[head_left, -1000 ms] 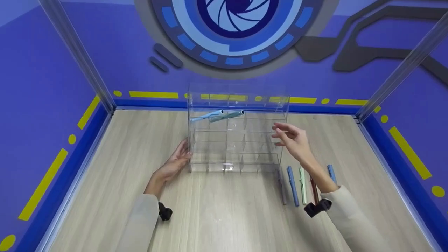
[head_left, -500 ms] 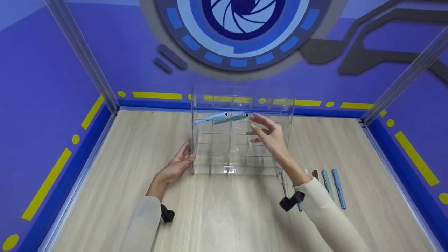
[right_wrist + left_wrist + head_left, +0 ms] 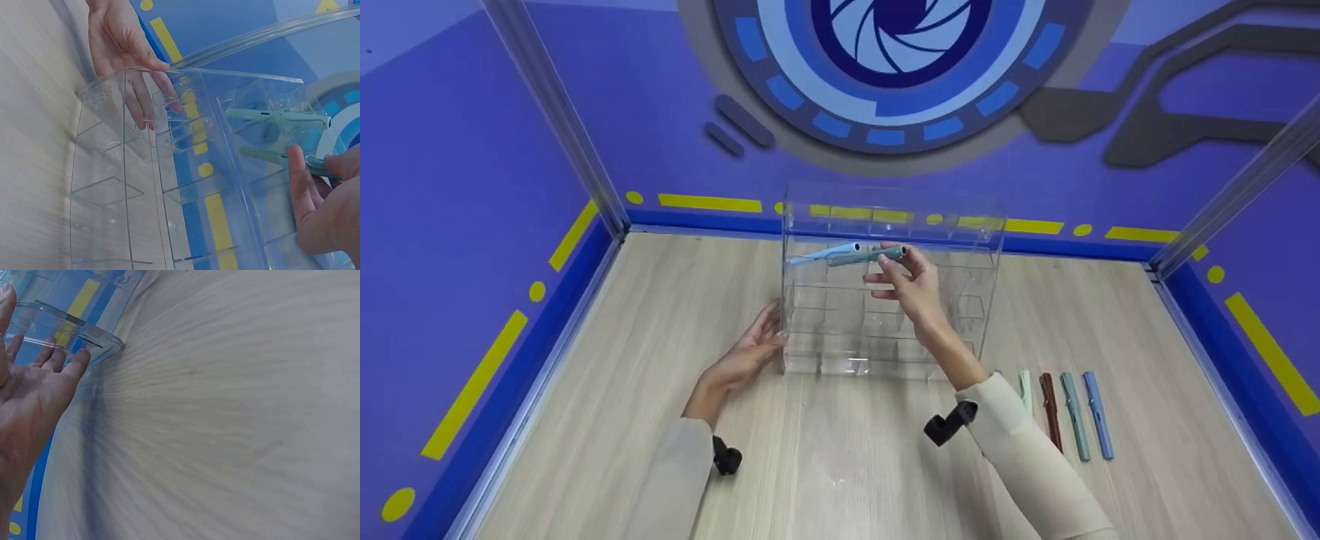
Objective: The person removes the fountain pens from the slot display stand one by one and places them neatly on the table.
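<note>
A clear acrylic rack (image 3: 847,366) with several compartments stands upright at the back of the table. In its upper part lie two capped pens, a light blue one (image 3: 823,253) and a teal one (image 3: 847,259), with their ends sticking out. My right hand (image 3: 919,294) pinches the protruding end of the teal pen between thumb and fingers, and the right wrist view shows that pen (image 3: 261,154) beside the other. My left hand (image 3: 739,364) rests against the rack's left side, thumb at the front edge; its extended fingers (image 3: 135,104) show through the clear wall.
On the table to the right lie a light green pen (image 3: 1025,390), a brown pen (image 3: 1051,412), another teal pen (image 3: 1075,416) and a blue pen (image 3: 1099,416). My right sleeve (image 3: 1027,457) partly covers the row. A patterned blue wall (image 3: 720,176) rises behind the rack.
My right hand has moved left from the rack's right side and taken hold of the teal pen's end. The left hand stays at the rack; the view has shifted slightly.
</note>
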Available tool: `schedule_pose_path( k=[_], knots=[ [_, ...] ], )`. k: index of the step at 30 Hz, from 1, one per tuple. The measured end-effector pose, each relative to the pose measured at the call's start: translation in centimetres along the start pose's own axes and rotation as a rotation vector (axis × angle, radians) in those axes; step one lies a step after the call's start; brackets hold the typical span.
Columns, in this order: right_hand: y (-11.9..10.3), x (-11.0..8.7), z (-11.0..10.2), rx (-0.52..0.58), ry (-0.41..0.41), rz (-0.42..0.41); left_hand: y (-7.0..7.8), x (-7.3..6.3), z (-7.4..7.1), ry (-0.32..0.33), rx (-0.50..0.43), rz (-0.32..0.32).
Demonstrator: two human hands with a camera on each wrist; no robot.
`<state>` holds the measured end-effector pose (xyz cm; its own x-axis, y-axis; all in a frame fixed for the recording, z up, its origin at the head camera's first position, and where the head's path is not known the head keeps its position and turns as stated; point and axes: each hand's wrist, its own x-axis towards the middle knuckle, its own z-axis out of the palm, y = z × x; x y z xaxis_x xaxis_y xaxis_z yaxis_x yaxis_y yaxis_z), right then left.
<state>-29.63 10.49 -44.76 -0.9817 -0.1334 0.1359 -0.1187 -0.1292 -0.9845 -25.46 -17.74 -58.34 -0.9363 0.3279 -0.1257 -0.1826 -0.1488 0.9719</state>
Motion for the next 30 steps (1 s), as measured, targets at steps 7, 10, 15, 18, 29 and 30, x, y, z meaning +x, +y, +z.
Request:
schedule_pose_path(
  k=[7,10,15,18,29,30],
  knots=[
    [0.1,-0.3,-1.3,0.054,0.006,-0.025,-0.1,0.3,0.2,-0.023,-0.002,0.017],
    [-0.1,-0.7,-1.9,0.055,0.013,-0.027,-0.2,0.0,0.1,-0.018,-0.005,0.008],
    [-1.0,-1.4,-3.4,0.051,0.029,-0.07,0.0,0.2,0.1,-0.025,-0.012,0.02],
    [-1.5,-1.9,-4.0,0.061,0.046,-0.105,0.1,0.2,0.0,-0.038,-0.005,0.029],
    [-2.8,-3.8,-6.0,0.126,0.165,-0.147,0.2,0.2,0.0,-0.017,0.02,0.0],
    [-3.0,-3.9,-6.3,0.124,0.162,-0.146,0.1,0.2,0.1,-0.016,0.014,-0.001]
  ],
)
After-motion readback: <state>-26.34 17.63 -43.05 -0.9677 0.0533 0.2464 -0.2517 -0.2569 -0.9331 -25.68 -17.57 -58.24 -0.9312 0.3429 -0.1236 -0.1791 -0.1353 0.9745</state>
